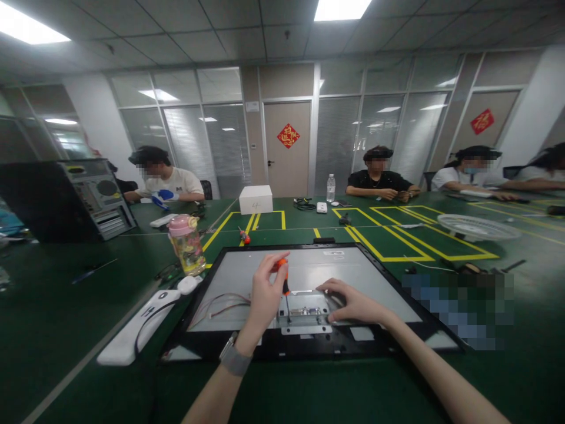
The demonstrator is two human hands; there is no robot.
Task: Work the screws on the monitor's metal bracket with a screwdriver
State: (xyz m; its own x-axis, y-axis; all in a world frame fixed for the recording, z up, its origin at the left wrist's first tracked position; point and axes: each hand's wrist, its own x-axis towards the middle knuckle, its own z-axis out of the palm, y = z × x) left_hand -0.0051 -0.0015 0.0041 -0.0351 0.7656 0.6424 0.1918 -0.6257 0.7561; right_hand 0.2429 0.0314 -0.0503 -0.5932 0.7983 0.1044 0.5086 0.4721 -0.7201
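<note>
A black-framed monitor panel (375, 282) lies face down on the green table in front of me, its grey metal back up. My left hand (265, 294) is closed round an orange-handled screwdriver (283, 277), held upright with its tip on a small metal plate (304, 315) near the panel's lower middle. My right hand (351, 300) rests on the right side of that plate, fingers curled and pressing on it. Thin coloured wires (220, 303) run across the panel to the left of my left hand.
A pink-capped drink bottle (188, 242) and a white plastic cover (136, 327) lie to the left. A computer tower (66, 200) stands far left. A white box (256, 199), water bottle (331, 188) and fan grille (479, 227) sit further back. Several people sit across the table.
</note>
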